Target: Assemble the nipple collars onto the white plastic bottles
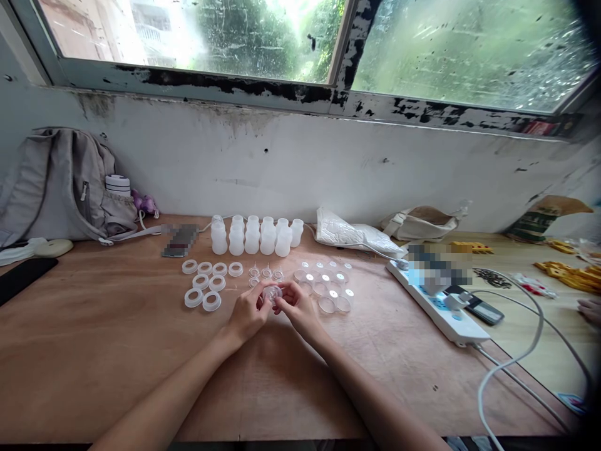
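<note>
My left hand [250, 311] and my right hand [297, 306] meet at the middle of the table, fingertips closed around one translucent bottle collar [272, 292]. Something clear seems to sit inside that collar; the fingers partly hide it. Just behind my hands lie several clear nipple-like pieces [266, 272], some of them covered. Several loose white collars [211, 302] lie in a group to the left. At the right, close to my right hand, are several clear round caps [327, 304]. Frosted white bottles [252, 235] stand upright in a cluster farther back.
A white power strip [436, 305] with plugs and looping cables lies at right. A grey backpack [61, 185] and a phone [181, 240] are at left. A silvery pouch [352, 233] rests by the wall. Another person's hand [590, 310] shows at the right edge.
</note>
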{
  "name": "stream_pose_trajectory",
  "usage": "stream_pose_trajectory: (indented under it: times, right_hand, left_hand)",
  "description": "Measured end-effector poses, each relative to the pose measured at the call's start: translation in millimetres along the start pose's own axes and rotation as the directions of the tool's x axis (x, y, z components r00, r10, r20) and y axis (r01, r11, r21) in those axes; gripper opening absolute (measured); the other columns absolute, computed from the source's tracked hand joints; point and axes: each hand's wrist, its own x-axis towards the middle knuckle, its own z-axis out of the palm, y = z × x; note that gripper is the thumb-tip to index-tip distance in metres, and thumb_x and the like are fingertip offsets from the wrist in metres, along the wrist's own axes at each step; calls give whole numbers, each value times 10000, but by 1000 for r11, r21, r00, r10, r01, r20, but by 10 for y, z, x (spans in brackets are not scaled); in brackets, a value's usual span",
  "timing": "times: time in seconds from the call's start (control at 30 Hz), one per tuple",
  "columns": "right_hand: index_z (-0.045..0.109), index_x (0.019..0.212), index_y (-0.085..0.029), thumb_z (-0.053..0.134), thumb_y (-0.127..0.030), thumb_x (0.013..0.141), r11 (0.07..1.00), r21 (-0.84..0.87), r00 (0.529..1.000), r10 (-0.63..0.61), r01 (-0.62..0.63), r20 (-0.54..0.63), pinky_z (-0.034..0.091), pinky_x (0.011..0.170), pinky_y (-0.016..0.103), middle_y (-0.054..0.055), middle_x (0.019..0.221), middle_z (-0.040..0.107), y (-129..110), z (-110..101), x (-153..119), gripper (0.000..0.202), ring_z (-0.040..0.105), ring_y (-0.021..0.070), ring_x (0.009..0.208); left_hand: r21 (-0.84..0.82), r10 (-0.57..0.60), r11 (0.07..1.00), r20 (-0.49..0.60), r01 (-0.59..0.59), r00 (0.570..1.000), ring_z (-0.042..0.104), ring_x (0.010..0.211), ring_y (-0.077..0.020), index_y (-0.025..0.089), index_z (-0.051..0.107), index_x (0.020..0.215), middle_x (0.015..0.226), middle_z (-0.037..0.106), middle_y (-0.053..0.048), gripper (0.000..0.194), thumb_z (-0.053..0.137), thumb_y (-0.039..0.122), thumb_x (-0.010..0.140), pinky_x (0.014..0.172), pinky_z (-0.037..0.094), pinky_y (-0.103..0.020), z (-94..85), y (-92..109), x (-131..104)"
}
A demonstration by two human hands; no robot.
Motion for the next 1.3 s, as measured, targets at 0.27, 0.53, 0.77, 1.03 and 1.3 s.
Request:
stream_pose_trajectory:
  times: [0.27,0.53,0.77,1.03,1.3]
  right_hand:
    - [474,817,-179,545,-243,718,998,-67,998,-21,17,-52,465,428,211,-28,633,541,40,13,-7,138,536,89,478]
    - [509,881,-173,512,-370,767,998,-50,999,-29,28,-29,461,427,225,-13,622,534,25,24,0,228,527,104,495]
    - [494,728,-173,522,-412,751,998,-57,996,-9,4,-89,386,363,190,-31,560,499,63,50,3,242,476,84,439]
    - [488,726,-183,495,-421,767,986,-166,991,-46,25,-127,373,360,190,-32,557,480,66,73,-17,241,468,89,442]
    - [496,737,-184,495,-367,779,964,-259,982,-98,54,-159,440,477,228,4,649,549,65,80,-33,189,525,119,547]
  left_hand:
    - [-23,-57,998,-15,57,998,495,501,-92,218,515,1025,590,535,39,296,438,168,743,531,389,-194,43,5,-13]
    - [-230,-164,961,-13,157,986,525,483,-103,176,522,914,595,564,18,214,388,313,817,498,404,-204,21,19,8]
    - [-269,-240,935,-3,230,971,490,400,-97,183,493,787,492,501,48,211,365,347,822,439,372,-196,71,60,-12]
    - [-304,-245,925,-12,230,969,481,393,-91,188,451,787,497,509,50,183,359,342,825,448,389,-200,125,21,-18]
    - [-306,-207,931,4,198,978,536,444,-99,187,441,756,568,580,26,166,417,345,800,453,404,-194,101,44,-20]
